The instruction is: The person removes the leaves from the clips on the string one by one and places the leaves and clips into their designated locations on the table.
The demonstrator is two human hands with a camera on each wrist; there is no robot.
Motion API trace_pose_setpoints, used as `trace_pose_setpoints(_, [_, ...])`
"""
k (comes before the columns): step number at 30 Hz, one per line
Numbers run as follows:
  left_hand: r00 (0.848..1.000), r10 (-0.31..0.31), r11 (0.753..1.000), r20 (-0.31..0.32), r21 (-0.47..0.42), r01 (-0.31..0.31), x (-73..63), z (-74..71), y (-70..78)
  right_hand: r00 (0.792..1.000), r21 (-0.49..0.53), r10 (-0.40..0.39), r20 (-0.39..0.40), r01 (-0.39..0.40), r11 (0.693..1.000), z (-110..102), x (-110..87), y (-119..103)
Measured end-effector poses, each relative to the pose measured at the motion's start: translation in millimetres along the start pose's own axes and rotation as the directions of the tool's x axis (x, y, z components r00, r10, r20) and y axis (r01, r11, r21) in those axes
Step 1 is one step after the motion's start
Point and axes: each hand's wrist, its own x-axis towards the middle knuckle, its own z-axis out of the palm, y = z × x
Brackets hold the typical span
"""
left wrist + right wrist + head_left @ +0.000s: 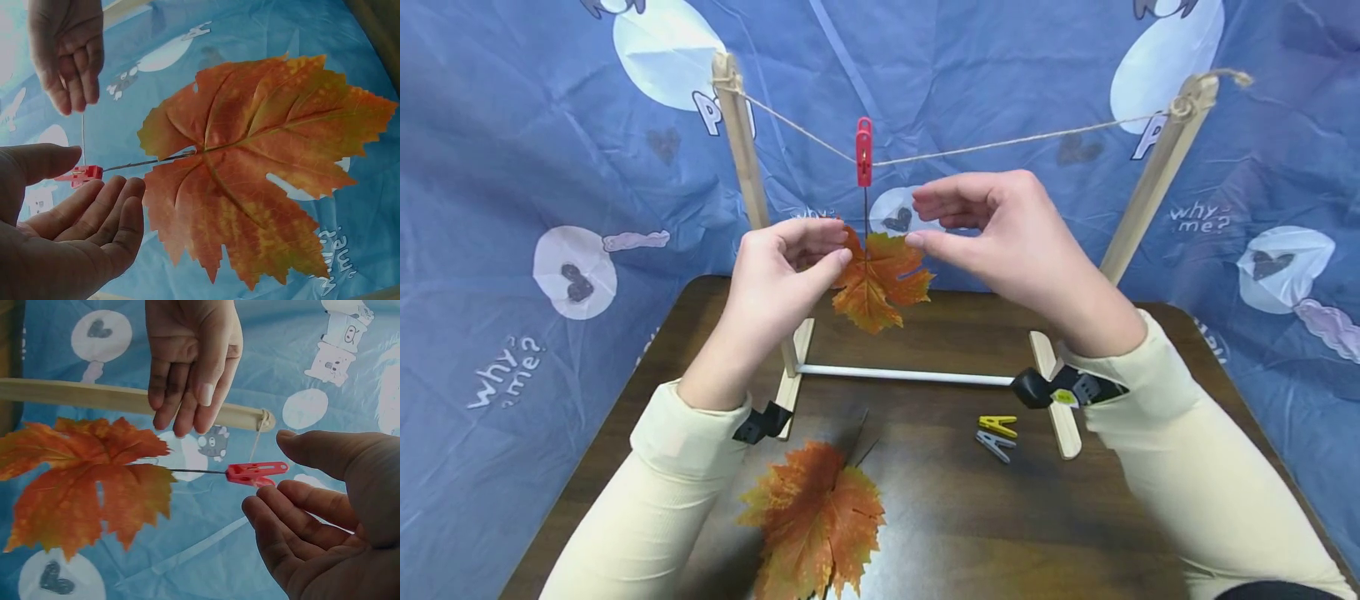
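An orange maple leaf [880, 287] hangs by its stem from a red clothespin [864, 152] clipped on a sagging twine line [1000, 145]. To its left, my left hand [786, 271] is held up with relaxed fingers, holding nothing. On the other side my right hand [1000, 225] is raised near the stem, its fingers loosely bent with a gap to the thumb. In the right wrist view the clothespin [256, 472] appears beyond the right fingertips, apart from them. The left wrist view shows the whole leaf [244, 162] hanging free of both hands.
Two wooden posts [1161, 175] on feet hold the twine, joined by a white rod [910, 376]. More orange leaves [820, 521] lie at the table's front. A yellow clothespin [997, 426] and a grey clothespin [996, 446] lie near the right foot.
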Motion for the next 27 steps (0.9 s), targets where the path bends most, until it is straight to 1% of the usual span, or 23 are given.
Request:
trace_pose_setpoints(3, [1.0,0.002,1.0,-0.01,0.022,-0.002,5.2,-1.7,1.1,1.0,-0.012,-0.02,0.002,0.02,1.0,-2,6.5,-6])
trace_pose_setpoints(9, [1.0,-0.006,0.999,-0.017,0.046,0.007,16.4,-5.9,3.0,0.999,-0.058,-0.033,0.006,0.034,0.998,-7,18.5,-17])
trace_pose_setpoints(13, [1.0,0.003,0.998,-0.023,0.07,-0.001,23.0,-6.8,4.6,0.999,-0.053,-0.045,0.01,0.045,0.998,-11,27.7,-22])
trace_pose_setpoints(19, [1.0,-0.006,0.996,-0.021,0.09,0.008,31.7,-7.2,6.5,0.999,-0.078,-0.028,0.024,0.029,0.997,-15,39.7,-26])
trace_pose_setpoints(23, [1.0,-0.006,0.995,-0.017,0.098,0.008,37.7,-7.1,6.1,0.999,-0.112,-0.013,0.032,0.017,0.994,-18,46.8,-28])
trace_pose_setpoints(27, [1.0,0.004,0.993,-0.009,0.12,-0.003,42.4,-6.9,4.8,0.999,-0.166,-0.022,0.039,0.028,0.986,-20,53.7,-33])
